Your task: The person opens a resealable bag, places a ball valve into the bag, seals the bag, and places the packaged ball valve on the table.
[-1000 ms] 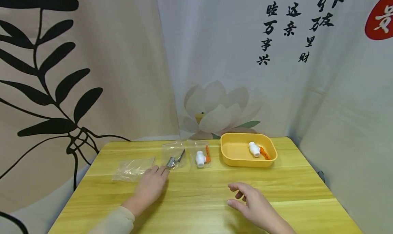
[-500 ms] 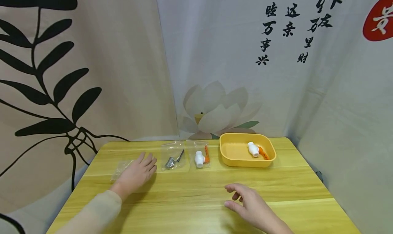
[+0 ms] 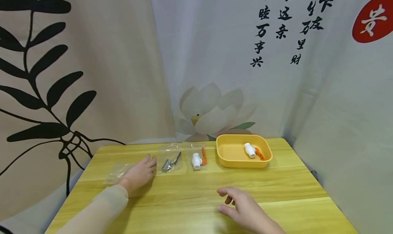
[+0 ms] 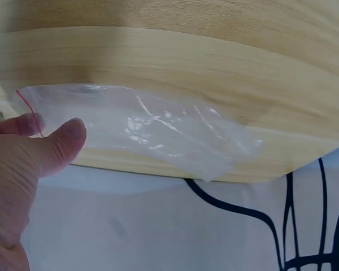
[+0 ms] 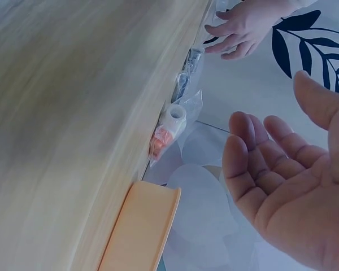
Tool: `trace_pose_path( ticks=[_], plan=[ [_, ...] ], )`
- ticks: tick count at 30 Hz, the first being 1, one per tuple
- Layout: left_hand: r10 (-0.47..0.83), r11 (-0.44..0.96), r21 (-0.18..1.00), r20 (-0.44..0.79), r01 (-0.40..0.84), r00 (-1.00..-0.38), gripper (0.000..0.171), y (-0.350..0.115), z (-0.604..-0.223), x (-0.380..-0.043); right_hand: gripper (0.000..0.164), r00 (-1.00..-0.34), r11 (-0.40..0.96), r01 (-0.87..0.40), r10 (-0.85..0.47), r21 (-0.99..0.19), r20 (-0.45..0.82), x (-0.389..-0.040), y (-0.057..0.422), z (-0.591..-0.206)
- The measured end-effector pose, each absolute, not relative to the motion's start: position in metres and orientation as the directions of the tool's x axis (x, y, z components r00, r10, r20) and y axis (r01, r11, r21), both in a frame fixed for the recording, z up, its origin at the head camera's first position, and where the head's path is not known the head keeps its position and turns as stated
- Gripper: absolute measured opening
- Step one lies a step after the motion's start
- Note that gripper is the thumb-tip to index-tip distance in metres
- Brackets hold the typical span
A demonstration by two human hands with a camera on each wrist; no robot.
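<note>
My left hand (image 3: pixel 139 172) lies over a flat, clear zip bag (image 3: pixel 114 175), its fingers spread loosely. In the left wrist view the thumb and fingertips are right at the red-lined end of that bag (image 4: pixel 158 127), which shows nothing inside. Just right of this hand, a clear bag holds a shiny metal piece (image 3: pixel 166 165) with a dark, thin handle. Another bag beside it contains a white plastic piece with an orange lever (image 3: pixel 196 161). My right hand (image 3: pixel 244 208) hovers over the near part of the table, fingers loosely bent and holding nothing.
A yellow tray (image 3: pixel 239 164) stands at the back right of the wooden table (image 3: pixel 184 206). Inside it rests a second white piece with an orange lever (image 3: pixel 250 150). A printed curtain (image 3: pixel 122 67) hangs directly behind the table's far edge.
My left hand has moved left, from the bagged metal piece to over the flat zip bag. The right hand stays nearly still. The head view has shifted slightly.
</note>
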State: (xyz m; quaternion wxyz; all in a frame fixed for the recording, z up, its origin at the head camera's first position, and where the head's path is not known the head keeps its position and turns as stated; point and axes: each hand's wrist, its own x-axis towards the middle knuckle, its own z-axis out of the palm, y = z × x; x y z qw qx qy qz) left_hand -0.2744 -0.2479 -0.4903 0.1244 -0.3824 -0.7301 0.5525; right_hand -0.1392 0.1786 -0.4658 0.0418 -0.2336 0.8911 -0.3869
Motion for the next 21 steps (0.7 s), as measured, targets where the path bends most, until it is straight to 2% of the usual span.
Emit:
trace_pose_path(
  ticks=[6,12,16,21],
  plan=[
    [0.729,0.207,-0.866,-0.174,0.456,-0.662,0.014,-0.256,-0.493,-0.276,0.041,-0.885,0.591,-0.388,-0.453,-0.707,0.107,-0.139,0.177,-0.467],
    [0.770,0.383,-0.766,-0.045,0.517,-0.636,0.009,-0.259,-0.484,-0.270,0.041,-0.883,0.596,-0.399,-0.455,-0.697,0.116,-0.138,0.176,-0.468],
    [0.768,0.495,-0.680,0.052,0.540,-0.639,0.013,-0.261,-0.478,-0.262,0.041,-0.887,0.601,-0.387,-0.451,-0.699,0.103,-0.138,0.176,-0.467],
    [0.755,0.562,-0.627,0.124,0.539,-0.644,0.016,-0.262,-0.476,-0.253,0.041,-0.889,0.605,-0.376,-0.448,-0.702,0.090,-0.137,0.176,-0.465]
  ],
)
